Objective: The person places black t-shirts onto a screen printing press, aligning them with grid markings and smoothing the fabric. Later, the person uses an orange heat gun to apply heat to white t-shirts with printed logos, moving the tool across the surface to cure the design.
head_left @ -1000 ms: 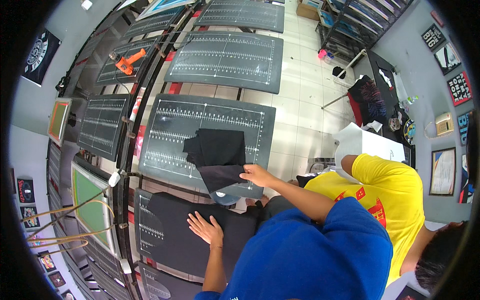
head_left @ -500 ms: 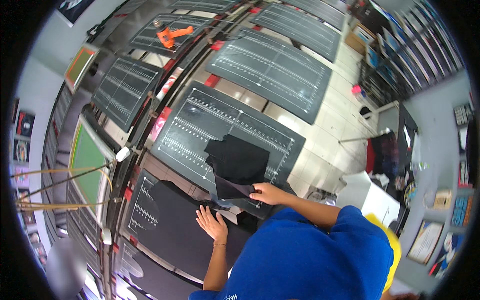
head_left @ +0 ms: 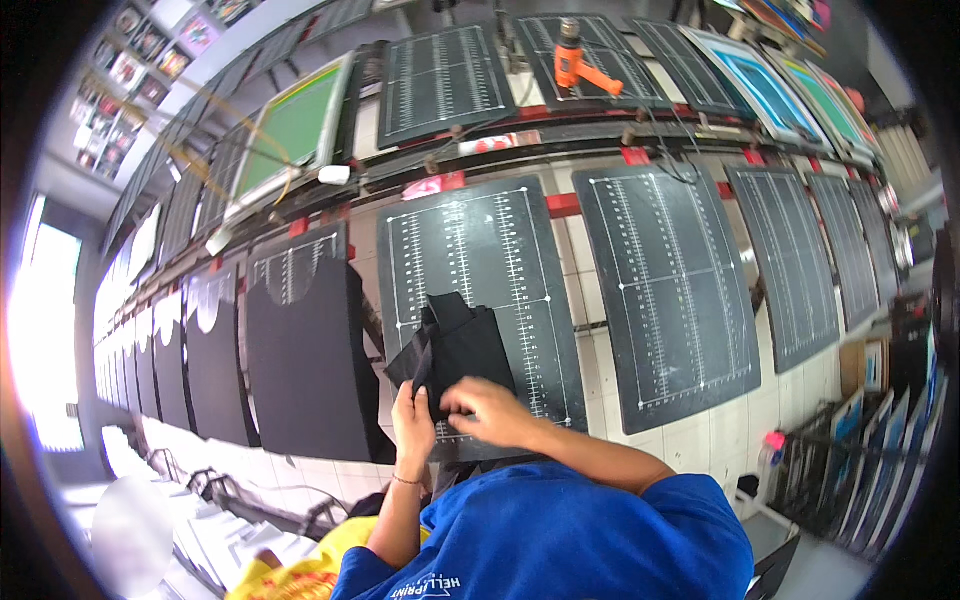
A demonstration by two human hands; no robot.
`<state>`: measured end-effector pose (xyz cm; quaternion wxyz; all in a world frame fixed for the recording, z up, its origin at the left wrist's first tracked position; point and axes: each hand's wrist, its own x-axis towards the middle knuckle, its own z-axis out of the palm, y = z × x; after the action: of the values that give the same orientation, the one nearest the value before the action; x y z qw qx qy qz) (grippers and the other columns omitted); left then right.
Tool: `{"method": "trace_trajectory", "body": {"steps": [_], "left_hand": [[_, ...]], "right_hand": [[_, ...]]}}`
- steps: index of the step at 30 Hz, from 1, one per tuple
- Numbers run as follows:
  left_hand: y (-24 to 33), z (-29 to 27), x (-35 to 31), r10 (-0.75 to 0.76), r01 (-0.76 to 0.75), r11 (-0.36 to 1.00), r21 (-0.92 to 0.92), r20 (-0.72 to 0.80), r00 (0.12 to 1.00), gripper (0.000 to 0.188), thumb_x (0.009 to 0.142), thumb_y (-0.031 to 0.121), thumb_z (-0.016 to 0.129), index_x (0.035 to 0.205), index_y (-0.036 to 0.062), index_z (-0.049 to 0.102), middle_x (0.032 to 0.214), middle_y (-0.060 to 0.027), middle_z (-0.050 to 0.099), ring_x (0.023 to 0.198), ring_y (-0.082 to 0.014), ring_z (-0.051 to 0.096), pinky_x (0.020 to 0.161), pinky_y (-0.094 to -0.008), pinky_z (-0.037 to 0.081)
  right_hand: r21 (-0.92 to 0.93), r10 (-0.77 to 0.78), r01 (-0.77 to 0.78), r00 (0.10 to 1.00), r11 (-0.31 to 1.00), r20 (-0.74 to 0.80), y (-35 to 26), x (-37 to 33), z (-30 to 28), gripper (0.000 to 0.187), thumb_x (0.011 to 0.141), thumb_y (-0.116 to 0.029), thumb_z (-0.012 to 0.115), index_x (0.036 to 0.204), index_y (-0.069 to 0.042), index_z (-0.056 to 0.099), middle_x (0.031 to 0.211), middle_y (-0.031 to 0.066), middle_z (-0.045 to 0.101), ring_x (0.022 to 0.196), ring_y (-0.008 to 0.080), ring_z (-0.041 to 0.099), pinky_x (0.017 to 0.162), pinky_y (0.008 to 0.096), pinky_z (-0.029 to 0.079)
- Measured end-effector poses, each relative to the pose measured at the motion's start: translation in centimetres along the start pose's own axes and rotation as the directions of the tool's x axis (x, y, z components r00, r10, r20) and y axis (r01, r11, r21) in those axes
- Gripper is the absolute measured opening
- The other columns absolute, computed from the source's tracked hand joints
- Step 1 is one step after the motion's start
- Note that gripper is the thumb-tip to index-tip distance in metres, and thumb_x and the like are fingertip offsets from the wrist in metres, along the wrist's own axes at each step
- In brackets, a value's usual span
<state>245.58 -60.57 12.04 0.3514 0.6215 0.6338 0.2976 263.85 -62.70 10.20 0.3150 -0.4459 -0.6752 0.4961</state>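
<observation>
A folded black cloth (head_left: 465, 345) lies in a loose stack on a dark printing board (head_left: 480, 240) with white ruled lines, straight in front of me. At its near left corner my left hand (head_left: 412, 425) is closed, thumb and fingers pinching a raised fold. My right hand (head_left: 490, 412) hovers over or rests on the cloth's near edge, just right of the left one. Its fingers are bent and smeared by motion, so whether they grip the cloth is unclear.
To the left, black pieces with scooped necks (head_left: 305, 360) cover several boards in a row. Bare ruled boards (head_left: 670, 290) continue to the right. An orange heat gun (head_left: 585, 70) sits on a far board beyond the rail. A green screen frame (head_left: 290, 130) leans far left.
The view has swung to the right along the boards. My left hand has left the covered board and now pinches the cloth. My right hand has shifted to the cloth's near edge.
</observation>
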Motion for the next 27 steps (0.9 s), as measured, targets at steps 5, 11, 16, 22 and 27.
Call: {"method": "trace_trajectory", "body": {"steps": [5, 11, 16, 22, 27], "left_hand": [[13.2, -5.3, -2.4, 0.358, -0.403, 0.912, 0.082, 0.32, 0.877, 0.014, 0.094, 0.006, 0.059, 0.105, -0.001, 0.062, 0.081, -0.0262, 0.062, 0.077, -0.0457, 0.064, 0.065, -0.0482, 0.05], [22.4, -14.5, -3.6, 0.671, -0.68, 0.659, 0.321, 0.157, 0.724, 0.019, 0.084, 0.002, 0.065, 0.103, 0.0047, 0.065, 0.079, -0.0152, 0.065, 0.074, -0.0359, 0.067, 0.066, -0.0421, 0.053], [25.9, -24.2, -5.8, 0.804, -0.61, 0.54, 0.58, -0.141, 0.577, 0.033, 0.073, 0.023, 0.087, 0.086, 0.0021, 0.064, 0.07, -0.0105, 0.058, 0.061, -0.0241, 0.054, 0.061, -0.032, 0.046], [30.8, -30.6, -7.9, 0.911, -0.518, 0.228, 0.825, 0.008, 0.413, 0.057, 0.059, 0.042, 0.093, 0.092, 0.0048, 0.065, 0.075, -0.0008, 0.063, 0.068, -0.014, 0.06, 0.064, -0.0283, 0.048], [29.9, -39.5, -1.1, 0.931, -0.259, 0.176, 0.95, -0.075, 0.357, 0.041, 0.081, 0.001, 0.07, 0.122, 0.0051, 0.068, 0.099, -0.0139, 0.074, 0.093, -0.0284, 0.071, 0.086, -0.0404, 0.054]], "right_hand": [[-0.142, -0.481, 0.501, 0.863, 0.854, 0.153, -8.2, 2.3, -9.8, 0.078, 0.079, -0.027, 0.077, 0.148, -0.008, 0.043, 0.138, 0.0202, 0.055, 0.131, 0.0389, 0.05, 0.113, 0.0461, 0.037], [0.091, -0.363, 0.358, 0.837, 0.929, 0.409, -15.7, 2.3, -13.6, 0.037, 0.083, -0.022, 0.073, 0.111, 0.002, 0.067, 0.091, 0.0207, 0.071, 0.08, 0.028, 0.07, 0.074, 0.0388, 0.053], [-0.326, -0.29, 0.39, 0.904, 0.861, 0.316, -21.5, -1.9, -21.2, 0.023, 0.079, -0.008, 0.069, 0.101, -0.001, 0.067, 0.077, 0.014, 0.066, 0.07, 0.0241, 0.065, 0.068, 0.0346, 0.05], [-0.635, -0.35, 0.027, 0.853, 0.772, -0.388, -27.7, -10.7, -24.8, 0.023, 0.074, 0.003, 0.06, 0.096, 0.002, 0.063, 0.08, 0.0153, 0.065, 0.076, 0.0273, 0.065, 0.072, 0.033, 0.048], [-0.793, -0.463, -0.19, 0.724, 0.579, -0.512, -29.5, -11.4, -29.9, 0.022, 0.089, -0.009, 0.058, 0.106, 0.002, 0.066, 0.098, 0.0226, 0.068, 0.092, 0.0357, 0.067, 0.085, 0.0387, 0.049]]}}
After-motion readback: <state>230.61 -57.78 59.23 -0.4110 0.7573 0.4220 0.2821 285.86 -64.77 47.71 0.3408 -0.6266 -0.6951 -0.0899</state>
